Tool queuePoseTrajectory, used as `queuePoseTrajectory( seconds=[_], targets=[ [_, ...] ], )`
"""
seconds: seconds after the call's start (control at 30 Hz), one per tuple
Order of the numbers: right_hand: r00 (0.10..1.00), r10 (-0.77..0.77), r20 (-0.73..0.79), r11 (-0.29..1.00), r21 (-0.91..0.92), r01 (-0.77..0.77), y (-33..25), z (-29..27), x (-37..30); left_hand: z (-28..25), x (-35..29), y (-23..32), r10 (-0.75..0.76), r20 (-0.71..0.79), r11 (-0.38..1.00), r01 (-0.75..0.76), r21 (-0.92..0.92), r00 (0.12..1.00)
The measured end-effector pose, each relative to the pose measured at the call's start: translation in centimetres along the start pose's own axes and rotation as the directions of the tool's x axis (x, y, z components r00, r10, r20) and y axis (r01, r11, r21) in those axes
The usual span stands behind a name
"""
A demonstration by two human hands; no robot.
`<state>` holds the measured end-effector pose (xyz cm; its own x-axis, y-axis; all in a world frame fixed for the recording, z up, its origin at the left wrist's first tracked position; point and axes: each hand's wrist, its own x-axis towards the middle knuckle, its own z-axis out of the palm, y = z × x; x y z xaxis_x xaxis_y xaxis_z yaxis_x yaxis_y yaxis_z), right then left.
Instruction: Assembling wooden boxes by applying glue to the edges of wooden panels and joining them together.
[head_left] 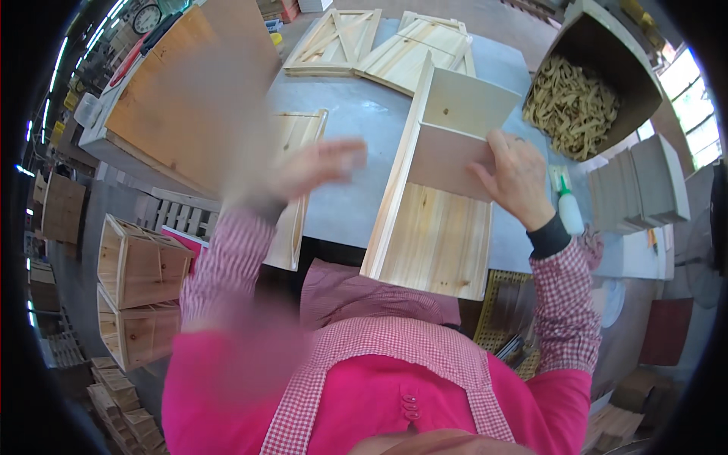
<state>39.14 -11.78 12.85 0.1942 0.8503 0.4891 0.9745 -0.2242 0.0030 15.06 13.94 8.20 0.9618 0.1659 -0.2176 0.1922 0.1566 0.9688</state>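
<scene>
A long, open pine box (436, 235) lies on the table in front of me, its near end toward my body. Two thin pale grey panels cross its far half: a far panel (470, 98) and a nearer panel (447, 161). My right hand (522, 178) grips the nearer panel at its right edge, thumb on the near face and fingers curled over the top corner. My left hand (318, 168) hovers left of the box, smeared by motion, with its fingers stretched out and nothing visible in them. Under it lies a flat wooden panel (292, 235).
Framed wooden panels (334, 42) lie at the table's far side. A carton (644, 68) of curled tan strips (572, 106) stands far right, near a white glue bottle (570, 212) and stacked grey boards (641, 186). Wooden boxes (144, 296) are stacked at left.
</scene>
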Motion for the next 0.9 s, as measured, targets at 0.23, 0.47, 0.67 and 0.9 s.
queuePoseTrajectory(
  seconds=[0.23, 0.47, 0.67, 0.9],
  targets=[
    [0.999, 0.026, 0.019, 1.0, -0.01, -0.025, -0.9, 0.2, 0.1, -6.3, 23.4, -1.0, -0.197, -0.339, 0.534, -0.19, -0.824, 0.92],
    [1.0, 0.016, 0.0, 0.998, 0.06, -0.016, -1.0, 0.2, 0.3, -9.5, 29.0, 4.3, -0.051, -0.569, 0.455, -0.488, -0.745, 0.821],
    [1.0, 0.023, 0.008, 0.995, 0.092, -0.023, 0.2, -0.2, -0.2, -7.8, 23.9, 15.2, 0.194, -0.412, 0.102, -0.436, -0.894, 0.89],
    [0.931, 0.109, -0.348, 0.908, 0.415, 0.049, -1.3, -1.0, 0.8, 3.3, 10.3, 16.0, 0.434, -0.223, 0.365, -0.397, -0.842, 0.873]
  ],
)
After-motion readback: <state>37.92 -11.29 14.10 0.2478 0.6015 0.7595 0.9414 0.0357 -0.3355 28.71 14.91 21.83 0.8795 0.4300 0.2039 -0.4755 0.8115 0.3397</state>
